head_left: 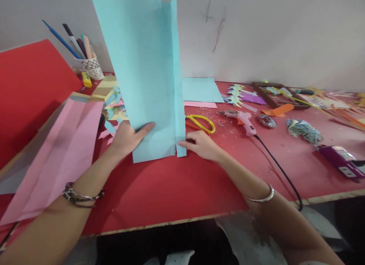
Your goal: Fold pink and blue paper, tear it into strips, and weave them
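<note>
A large light-blue sheet of paper [142, 67] stands tilted up in front of me, with a fold running along its right side. My left hand [125, 139] grips its lower left edge, thumb on the near face and fingers hidden behind. At the lower right, my right hand [201, 144] pinches the narrow folded strip between thumb and fingers. Just behind the right hand lie yellow-handled scissors [203, 123], partly covered by the paper. To the left rests a creased pink sheet [62, 143].
A pink glue gun [241, 119] with a black cord lies right of the scissors. Farther right are a purple power strip [340, 160] and a brown tray [281, 94]. A patterned pen cup [92, 68] stands at the back left. The red table [159, 196] ends close to me.
</note>
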A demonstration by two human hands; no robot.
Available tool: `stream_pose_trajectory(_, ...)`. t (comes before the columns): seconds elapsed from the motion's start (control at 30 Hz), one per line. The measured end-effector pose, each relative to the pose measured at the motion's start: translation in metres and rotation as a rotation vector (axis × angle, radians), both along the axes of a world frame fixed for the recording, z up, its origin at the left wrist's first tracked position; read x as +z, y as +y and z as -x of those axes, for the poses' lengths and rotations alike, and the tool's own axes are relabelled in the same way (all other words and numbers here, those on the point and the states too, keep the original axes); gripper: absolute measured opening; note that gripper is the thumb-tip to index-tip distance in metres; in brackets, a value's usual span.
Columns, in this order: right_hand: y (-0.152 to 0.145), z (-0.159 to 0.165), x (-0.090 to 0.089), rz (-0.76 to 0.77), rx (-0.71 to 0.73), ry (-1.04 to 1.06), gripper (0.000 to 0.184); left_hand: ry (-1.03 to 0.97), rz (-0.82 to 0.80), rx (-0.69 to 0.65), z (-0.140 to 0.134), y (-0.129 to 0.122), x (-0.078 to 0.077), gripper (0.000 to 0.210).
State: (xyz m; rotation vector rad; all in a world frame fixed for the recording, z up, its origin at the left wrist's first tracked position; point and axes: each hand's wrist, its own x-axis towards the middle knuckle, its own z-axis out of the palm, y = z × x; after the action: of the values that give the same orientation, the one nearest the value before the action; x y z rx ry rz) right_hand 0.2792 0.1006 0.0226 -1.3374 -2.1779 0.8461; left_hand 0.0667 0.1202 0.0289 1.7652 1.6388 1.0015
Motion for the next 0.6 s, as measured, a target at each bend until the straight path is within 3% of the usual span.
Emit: stream_pose_trajectory(0.6, 0.0003, -0.0025, 0.0008, 0.02, 0.056, 0.031, 0.038, 0.08, -0.012, 0.009, 0.0025, 0.0003, 0.0018, 0.034)
